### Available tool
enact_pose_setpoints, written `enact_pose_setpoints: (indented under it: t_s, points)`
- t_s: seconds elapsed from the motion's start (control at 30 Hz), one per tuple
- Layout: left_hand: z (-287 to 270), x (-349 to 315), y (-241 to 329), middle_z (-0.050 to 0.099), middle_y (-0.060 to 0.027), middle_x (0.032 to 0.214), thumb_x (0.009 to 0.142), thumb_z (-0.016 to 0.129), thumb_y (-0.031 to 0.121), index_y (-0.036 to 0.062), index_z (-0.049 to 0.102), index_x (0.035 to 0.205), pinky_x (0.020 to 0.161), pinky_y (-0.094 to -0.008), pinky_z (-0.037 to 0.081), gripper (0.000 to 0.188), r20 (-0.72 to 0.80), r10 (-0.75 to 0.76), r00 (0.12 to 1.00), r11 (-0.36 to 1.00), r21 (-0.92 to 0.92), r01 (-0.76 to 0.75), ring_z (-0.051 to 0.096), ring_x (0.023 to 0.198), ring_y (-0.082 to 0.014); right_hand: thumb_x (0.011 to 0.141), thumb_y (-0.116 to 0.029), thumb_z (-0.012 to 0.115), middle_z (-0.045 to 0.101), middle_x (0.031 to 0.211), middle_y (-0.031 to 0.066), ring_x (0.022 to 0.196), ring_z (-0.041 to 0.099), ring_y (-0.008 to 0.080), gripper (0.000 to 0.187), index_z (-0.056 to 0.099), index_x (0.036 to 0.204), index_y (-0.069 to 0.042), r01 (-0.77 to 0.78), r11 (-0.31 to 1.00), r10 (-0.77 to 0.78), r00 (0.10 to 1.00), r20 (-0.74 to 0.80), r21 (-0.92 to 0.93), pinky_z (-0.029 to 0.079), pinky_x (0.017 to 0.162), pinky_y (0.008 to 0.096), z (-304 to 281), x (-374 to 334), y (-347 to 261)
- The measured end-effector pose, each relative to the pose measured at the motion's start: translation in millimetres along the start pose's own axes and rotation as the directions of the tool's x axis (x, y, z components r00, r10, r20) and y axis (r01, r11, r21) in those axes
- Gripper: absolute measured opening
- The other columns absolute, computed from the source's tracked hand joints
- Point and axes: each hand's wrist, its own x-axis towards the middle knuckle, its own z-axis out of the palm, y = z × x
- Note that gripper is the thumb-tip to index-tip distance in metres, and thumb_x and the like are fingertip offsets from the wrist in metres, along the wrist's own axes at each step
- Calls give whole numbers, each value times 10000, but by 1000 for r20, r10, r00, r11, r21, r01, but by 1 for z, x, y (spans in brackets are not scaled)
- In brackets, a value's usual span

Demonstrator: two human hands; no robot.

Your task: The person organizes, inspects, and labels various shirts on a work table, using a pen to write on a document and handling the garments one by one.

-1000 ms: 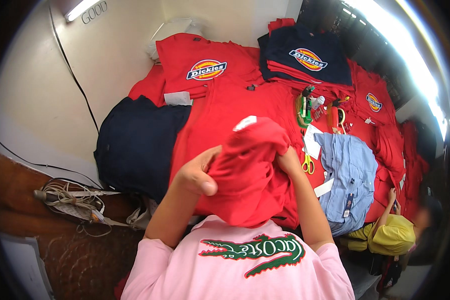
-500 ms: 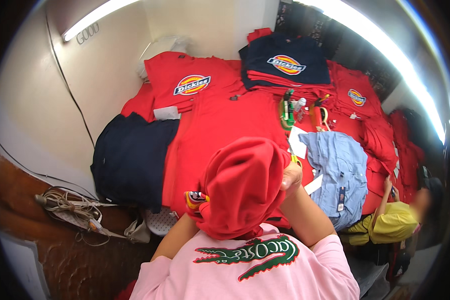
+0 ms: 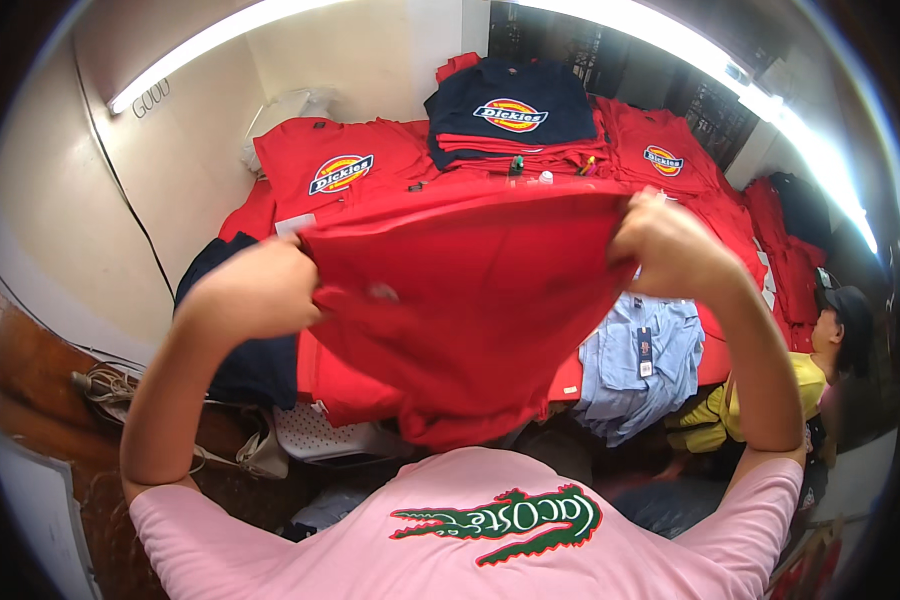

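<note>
A red T-shirt (image 3: pixel 460 290) is stretched between my two raised hands above the near part of the table. My left hand (image 3: pixel 265 285) is closed on its left end and my right hand (image 3: pixel 670 245) on its right end; both are a little blurred. The cloth sags in the middle, and its lower part hangs in front of my chest. Behind it lie red shirts, one with a round yellow-and-red printed badge (image 3: pixel 342 175). The held shirt covers most of the red cloth in the table's middle.
A stack topped by a navy shirt (image 3: pixel 515 100) stands at the back. Folded light-blue garments (image 3: pixel 645 355) lie right of the held shirt, dark cloth (image 3: pixel 250 370) left. A person in yellow (image 3: pixel 820 370) sits at the right. A white perforated stool (image 3: pixel 320 430) stands below the table edge.
The bunched red shirt has been spread wide. My hands have moved apart and up, the left one coming out from behind the cloth. The view has shifted slightly.
</note>
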Motion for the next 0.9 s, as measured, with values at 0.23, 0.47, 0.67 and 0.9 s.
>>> enact_pose_setpoints:
  t_s: [0.23,0.47,0.67,0.9]
  points:
    - [-46,-66,-19,766,-141,1037,805,787,90,30,781,971,1324,-525,252,177,-926,161,341,931,257,260,701,1097,-307,808,-191,835,698,862,101,936,636,310,263,779,1045,-92,-251,925,32,802,-597,-287,490,1020,451,-72,-46,7]
    - [-55,-101,-39,754,-218,877,812,856,101,16,774,915,991,-472,566,156,-727,-215,652,950,-2,311,743,893,-380,1035,-190,680,731,813,33,786,599,205,228,786,1230,-135,-100,990,29,825,-564,-96,423,959,389,-78,-66,7]
    - [-37,-152,-45,741,-247,946,849,788,69,-23,752,1009,821,-480,566,188,-666,-352,658,912,-87,400,718,933,-433,1017,-24,636,748,1132,46,927,581,190,268,751,1255,-67,-15,997,-21,906,-423,-80,459,938,365,-118,-92,-22]
    - [-37,-259,-4,789,-170,1003,828,817,79,-57,726,1246,919,-368,599,448,-826,-447,342,869,-492,-54,769,969,-263,960,89,568,626,1471,108,1329,596,208,329,740,1207,-45,216,946,-33,808,-589,243,445,1139,370,-160,-137,19]
